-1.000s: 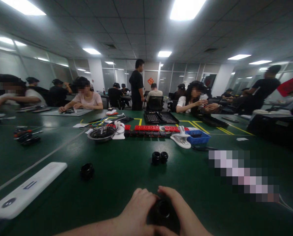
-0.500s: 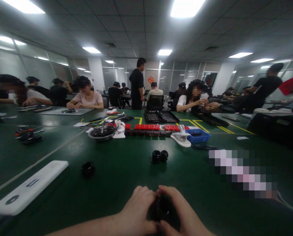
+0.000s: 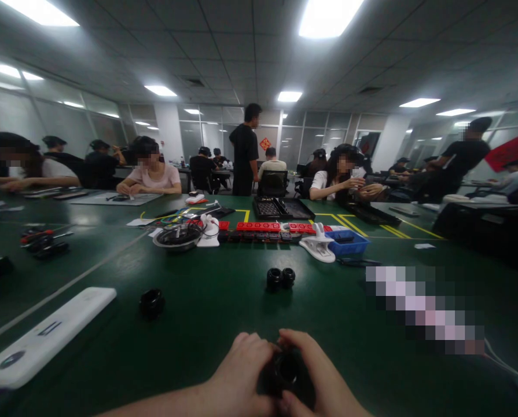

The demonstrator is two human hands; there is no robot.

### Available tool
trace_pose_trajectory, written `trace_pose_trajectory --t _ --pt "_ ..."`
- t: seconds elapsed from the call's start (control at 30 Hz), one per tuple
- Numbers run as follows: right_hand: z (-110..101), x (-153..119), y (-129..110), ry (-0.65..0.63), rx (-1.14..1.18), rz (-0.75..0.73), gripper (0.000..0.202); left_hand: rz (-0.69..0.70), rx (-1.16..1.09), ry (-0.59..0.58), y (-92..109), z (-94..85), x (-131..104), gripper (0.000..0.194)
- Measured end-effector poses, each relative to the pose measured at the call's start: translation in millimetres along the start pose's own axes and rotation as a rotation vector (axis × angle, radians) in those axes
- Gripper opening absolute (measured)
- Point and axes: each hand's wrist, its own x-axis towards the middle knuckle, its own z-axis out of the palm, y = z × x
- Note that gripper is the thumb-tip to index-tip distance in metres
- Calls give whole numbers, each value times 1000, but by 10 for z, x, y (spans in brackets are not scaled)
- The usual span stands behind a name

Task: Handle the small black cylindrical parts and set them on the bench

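Observation:
Near the bottom centre, a black ring-shaped part sits between my two hands, its round opening facing up. My left hand curls round its left side, fingers bent. On the other side, my right hand wraps it with the index finger over the far edge and the thumb near its front. Two similar black parts stand side by side farther ahead on the green table. Another black part lies by itself to the left.
A long white device lies at the left. Across the middle are a metal bowl, red strips, a white clamp and a blue bin. Tools lie at far left. Several people sit beyond.
The whole view has shifted slightly, with table objects a little farther left. Both hands stay round the black part, their grip nearly unchanged.

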Motion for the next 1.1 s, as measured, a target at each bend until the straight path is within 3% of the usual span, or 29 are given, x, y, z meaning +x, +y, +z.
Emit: trace_pose_trajectory --t 0.17,0.37,0.47,0.57,0.8,0.93,1.1 --pt "-8 27 -20 -59 -11 97 55 17 -6 6 -27 16 -1 37" --pt "21 -8 14 -4 7 -1 45 22 -23 6 -6 7 -2 43" --pt "-14 -10 -9 -44 55 -15 48 -1 -17 -6 11 -9 3 40" --pt "-59 12 -38 -99 69 33 54 2 -11 3 -13 4 7 40" --pt "-14 54 -30 -72 -61 176 54 31 4 3 -94 64 10 34" --pt "-4 12 2 -71 -29 104 47 38 -14 1 -75 47 8 40" --pt "-37 -19 58 -102 1 56 58 36 -16 -4 -74 35 16 38"
